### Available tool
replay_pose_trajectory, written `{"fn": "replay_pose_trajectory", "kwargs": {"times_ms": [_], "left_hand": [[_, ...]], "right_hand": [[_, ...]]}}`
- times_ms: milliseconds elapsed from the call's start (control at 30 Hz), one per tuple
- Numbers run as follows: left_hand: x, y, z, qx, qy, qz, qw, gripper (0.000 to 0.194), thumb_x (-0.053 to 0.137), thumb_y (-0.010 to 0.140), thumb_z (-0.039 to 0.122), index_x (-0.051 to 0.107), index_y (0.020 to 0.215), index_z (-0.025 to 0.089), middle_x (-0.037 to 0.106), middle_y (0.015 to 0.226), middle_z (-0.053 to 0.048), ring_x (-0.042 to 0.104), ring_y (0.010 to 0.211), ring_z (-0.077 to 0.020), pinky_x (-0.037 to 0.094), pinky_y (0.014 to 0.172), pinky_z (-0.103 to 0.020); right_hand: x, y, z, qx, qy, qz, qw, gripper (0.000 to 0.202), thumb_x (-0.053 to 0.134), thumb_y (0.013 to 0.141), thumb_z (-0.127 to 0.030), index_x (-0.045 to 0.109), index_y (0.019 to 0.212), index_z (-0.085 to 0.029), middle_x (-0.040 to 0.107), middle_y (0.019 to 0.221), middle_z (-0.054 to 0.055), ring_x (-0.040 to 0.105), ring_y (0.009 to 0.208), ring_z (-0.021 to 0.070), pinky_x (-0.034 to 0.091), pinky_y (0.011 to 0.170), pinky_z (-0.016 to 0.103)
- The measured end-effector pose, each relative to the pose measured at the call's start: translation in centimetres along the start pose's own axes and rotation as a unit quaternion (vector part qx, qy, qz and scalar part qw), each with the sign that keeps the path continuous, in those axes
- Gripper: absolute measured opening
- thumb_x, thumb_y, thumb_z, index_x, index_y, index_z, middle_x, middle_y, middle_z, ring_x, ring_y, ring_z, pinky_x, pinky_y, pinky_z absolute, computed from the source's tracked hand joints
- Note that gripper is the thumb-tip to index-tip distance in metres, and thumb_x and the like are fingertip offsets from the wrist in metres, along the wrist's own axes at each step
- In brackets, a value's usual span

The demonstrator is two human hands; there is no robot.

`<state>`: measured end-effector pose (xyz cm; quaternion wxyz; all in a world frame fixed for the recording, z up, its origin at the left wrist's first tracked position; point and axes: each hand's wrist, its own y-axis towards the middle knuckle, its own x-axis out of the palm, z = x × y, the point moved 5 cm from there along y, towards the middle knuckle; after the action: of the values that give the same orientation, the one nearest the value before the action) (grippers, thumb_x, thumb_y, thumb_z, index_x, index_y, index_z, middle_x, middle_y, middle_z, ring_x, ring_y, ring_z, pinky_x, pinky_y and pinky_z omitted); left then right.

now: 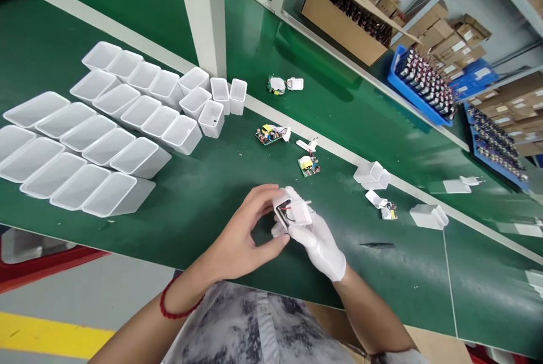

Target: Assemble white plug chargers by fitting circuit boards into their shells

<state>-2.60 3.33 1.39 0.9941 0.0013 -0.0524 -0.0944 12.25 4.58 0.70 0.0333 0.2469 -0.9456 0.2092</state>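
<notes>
A white plastic adapter housing (279, 204) is held over the near middle of the green table, with red and dark wires visible at its open end. My bare left hand (245, 235) curves around its left side, fingers over the far edge and thumb near the bottom. Wearing a white glove, my right hand (323, 246) grips the housing from the right. A white cover piece (300, 213) joined to the wires lies against the gloved fingers. Part of the housing is hidden by the hands. Just beyond lies a circuit board with a yellow part (309, 165).
Rows of open white housings (123, 155) stand at left. More circuit boards (271, 134) lie beyond my hands. Dark tweezers (377, 245) and white housings (427, 217) lie at right. A white post (207, 25) rises behind. Blue trays (418, 101) of parts sit at far right.
</notes>
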Motion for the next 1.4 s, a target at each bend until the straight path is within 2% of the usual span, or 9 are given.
{"fn": "replay_pose_trajectory", "kwargs": {"times_ms": [100, 167, 433, 600, 833, 1033, 1200, 1300, 1400], "left_hand": [[-0.4, 0.5, -0.3, -0.083, -0.029, -0.014, 0.996, 0.042, 0.055, 0.094, 0.033, 0.053, 0.135, 0.023, 0.057, 0.134, -0.012, 0.063, 0.114, -0.0238, 0.054, 0.098, -0.038], [-0.4, 0.7, -0.6, -0.101, 0.002, -0.018, 0.995, 0.042, 0.053, 0.095, 0.04, 0.057, 0.133, 0.021, 0.061, 0.13, -0.011, 0.064, 0.113, -0.0241, 0.056, 0.094, -0.035], [0.0, -0.1, -0.7, -0.015, 0.127, 0.001, 0.992, 0.043, 0.045, 0.099, 0.035, 0.053, 0.139, 0.021, 0.058, 0.137, -0.012, 0.058, 0.124, -0.0228, 0.05, 0.103, -0.036], [-0.2, -0.3, -1.2, -0.035, 0.147, 0.026, 0.988, 0.044, 0.046, 0.098, 0.037, 0.055, 0.137, 0.019, 0.062, 0.131, -0.013, 0.064, 0.114, -0.0231, 0.055, 0.092, -0.034], [-0.3, 0.3, -1.8, -0.082, 0.143, 0.046, 0.985, 0.043, 0.045, 0.097, 0.045, 0.067, 0.122, 0.017, 0.066, 0.129, -0.011, 0.064, 0.116, -0.025, 0.054, 0.094, -0.033], [0.0, 0.4, -1.2, -0.082, 0.166, 0.053, 0.981, 0.045, 0.048, 0.096, 0.044, 0.064, 0.129, 0.018, 0.067, 0.127, -0.012, 0.069, 0.105, -0.0241, 0.059, 0.081, -0.032], [-0.3, 0.7, -1.6, -0.105, 0.126, 0.064, 0.984, 0.045, 0.053, 0.093, 0.048, 0.068, 0.123, 0.018, 0.068, 0.127, -0.01, 0.07, 0.104, -0.0246, 0.06, 0.083, -0.031], [-0.5, 1.0, -1.9, -0.127, 0.088, 0.068, 0.986, 0.044, 0.053, 0.092, 0.05, 0.07, 0.119, 0.019, 0.066, 0.131, -0.008, 0.068, 0.11, -0.025, 0.06, 0.086, -0.03], [-0.1, 1.3, -2.1, -0.158, 0.085, 0.075, 0.981, 0.05, 0.055, 0.091, 0.053, 0.066, 0.125, 0.019, 0.068, 0.128, -0.008, 0.07, 0.107, -0.0252, 0.061, 0.083, -0.031]], "right_hand": [[0.0, 0.2, 0.1, 0.002, 0.024, -0.037, 0.999, 0.071, 0.074, 0.079, -0.048, 0.047, 0.141, -0.025, 0.062, 0.119, 0.007, 0.062, 0.08, 0.016, 0.056, 0.082, 0.038], [0.0, 0.4, -0.1, 0.003, 0.021, -0.037, 0.999, 0.068, 0.072, 0.08, -0.049, 0.05, 0.139, -0.023, 0.064, 0.11, 0.006, 0.061, 0.08, 0.0161, 0.056, 0.08, 0.037], [0.3, 1.0, -0.3, -0.017, -0.007, 0.025, 1.0, 0.063, 0.069, 0.081, -0.057, 0.06, 0.129, -0.017, 0.057, 0.069, -0.001, 0.049, 0.059, 0.0131, 0.048, 0.058, 0.03], [0.2, 1.6, 1.1, -0.01, -0.008, 0.02, 1.0, 0.069, 0.067, 0.079, -0.063, 0.061, 0.128, -0.014, 0.054, 0.058, -0.003, 0.049, 0.052, 0.0125, 0.046, 0.054, 0.029], [-0.2, 1.8, 0.7, 0.005, -0.004, 0.015, 1.0, 0.056, 0.065, 0.086, -0.054, 0.061, 0.129, -0.018, 0.067, 0.09, 0.004, 0.063, 0.073, 0.0153, 0.056, 0.072, 0.034], [-0.1, 2.0, 1.5, -0.03, 0.02, 0.048, 0.998, 0.044, 0.069, 0.082, -0.054, 0.072, 0.104, -0.015, 0.062, 0.068, 0.001, 0.058, 0.06, 0.0147, 0.053, 0.061, 0.032], [-0.9, 1.9, 1.9, 0.002, 0.023, 0.011, 1.0, 0.053, 0.065, 0.086, -0.055, 0.066, 0.123, -0.018, 0.07, 0.091, 0.007, 0.066, 0.077, 0.0198, 0.058, 0.074, 0.039], [-2.2, 0.9, 0.5, -0.038, -0.049, 0.014, 0.998, 0.057, 0.051, 0.093, -0.058, 0.059, 0.133, -0.019, 0.066, 0.117, 0.012, 0.066, 0.092, 0.0225, 0.057, 0.084, 0.043], [-2.8, -0.3, -1.1, -0.134, -0.218, 0.063, 0.964, 0.06, 0.066, 0.085, -0.049, 0.053, 0.139, -0.023, 0.057, 0.132, 0.012, 0.064, 0.093, 0.0208, 0.055, 0.086, 0.04]]}}
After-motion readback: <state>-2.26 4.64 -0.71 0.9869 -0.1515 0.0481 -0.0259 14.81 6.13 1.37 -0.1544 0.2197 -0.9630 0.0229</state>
